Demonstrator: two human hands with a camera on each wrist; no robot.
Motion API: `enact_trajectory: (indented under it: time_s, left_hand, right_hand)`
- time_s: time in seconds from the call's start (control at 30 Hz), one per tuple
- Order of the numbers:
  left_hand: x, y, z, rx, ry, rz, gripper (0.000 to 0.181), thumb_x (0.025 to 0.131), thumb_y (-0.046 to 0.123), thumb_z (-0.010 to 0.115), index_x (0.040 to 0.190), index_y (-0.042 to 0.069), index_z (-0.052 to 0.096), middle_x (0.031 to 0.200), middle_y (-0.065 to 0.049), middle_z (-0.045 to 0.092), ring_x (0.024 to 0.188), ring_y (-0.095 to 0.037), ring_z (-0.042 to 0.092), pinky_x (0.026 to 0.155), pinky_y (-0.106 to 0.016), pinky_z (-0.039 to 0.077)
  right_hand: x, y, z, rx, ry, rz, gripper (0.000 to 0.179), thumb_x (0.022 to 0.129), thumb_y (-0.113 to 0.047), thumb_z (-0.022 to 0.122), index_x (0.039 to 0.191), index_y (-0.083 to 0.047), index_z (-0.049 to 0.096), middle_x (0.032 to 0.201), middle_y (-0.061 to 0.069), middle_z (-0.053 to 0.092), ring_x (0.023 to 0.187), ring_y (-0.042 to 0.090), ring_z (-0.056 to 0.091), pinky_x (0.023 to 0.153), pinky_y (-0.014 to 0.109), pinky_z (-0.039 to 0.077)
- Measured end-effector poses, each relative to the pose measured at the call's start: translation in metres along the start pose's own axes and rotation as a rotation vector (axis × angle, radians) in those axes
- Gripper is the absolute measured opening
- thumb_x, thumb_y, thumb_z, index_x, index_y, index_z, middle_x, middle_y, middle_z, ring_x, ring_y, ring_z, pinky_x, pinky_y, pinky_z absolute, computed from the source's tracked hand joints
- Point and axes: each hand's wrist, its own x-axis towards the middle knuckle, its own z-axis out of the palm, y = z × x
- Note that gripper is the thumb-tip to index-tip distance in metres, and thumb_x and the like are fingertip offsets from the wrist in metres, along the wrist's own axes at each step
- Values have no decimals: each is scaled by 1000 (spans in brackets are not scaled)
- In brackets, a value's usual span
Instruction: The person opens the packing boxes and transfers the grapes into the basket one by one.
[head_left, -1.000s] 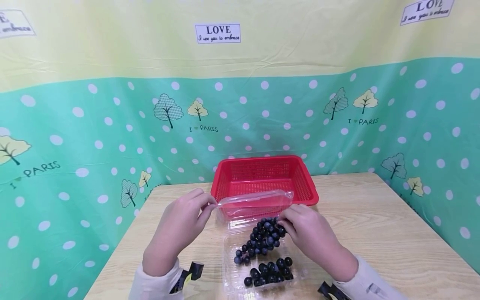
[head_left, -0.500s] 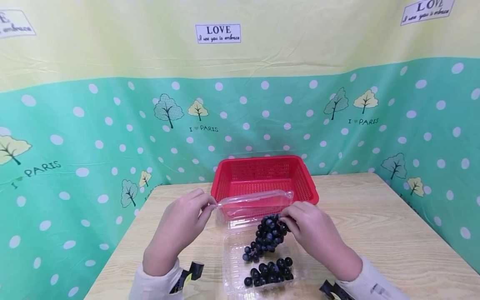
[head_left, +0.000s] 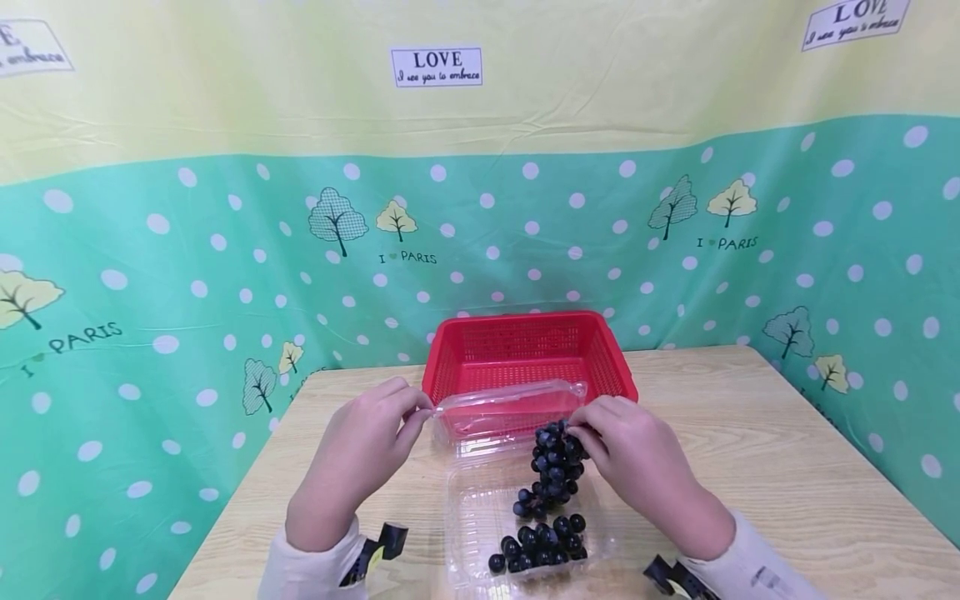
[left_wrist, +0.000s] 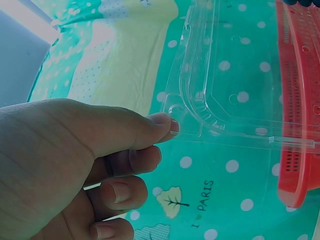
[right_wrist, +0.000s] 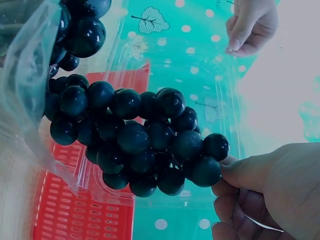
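My left hand [head_left: 360, 458] pinches the corner of a clear plastic lid [head_left: 468, 402], which stands raised behind its container. In the left wrist view, thumb and forefinger meet at the lid's corner [left_wrist: 192, 117]. My right hand [head_left: 641, 454] holds a bunch of dark grapes [head_left: 553, 467] by its upper end, over the right part of the clear container [head_left: 467, 521]. In the right wrist view the bunch [right_wrist: 135, 140] hangs from the fingertips; berries hide exactly what they grip. Another bunch of dark grapes [head_left: 543, 543] lies in the front of the container.
Behind the lid, a red perforated plastic basket [head_left: 517, 337] stands at the back of the wooden table [head_left: 750, 450]. The lid overlaps its front in the head view. A patterned green and yellow cloth [head_left: 532, 200] hangs around the table's back and sides.
My right hand has moved slightly right, taking the grape bunch with it, and the bunch now hangs more steeply. The left hand and lid have stayed still.
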Motion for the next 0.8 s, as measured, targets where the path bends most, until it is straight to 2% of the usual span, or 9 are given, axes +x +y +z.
enact_trajectory:
  time_s: [0.8]
  left_hand:
    - [0,-1,1,-5,-8,-8,9,88,13,81,92,19,75,82,11,62,62,-2,46,57,-21,44]
  right_hand:
    - [6,4,-22,-22,92,-13,22,79,-17,90,94,-19,76,89,-8,74,77,7,67,66,31,60]
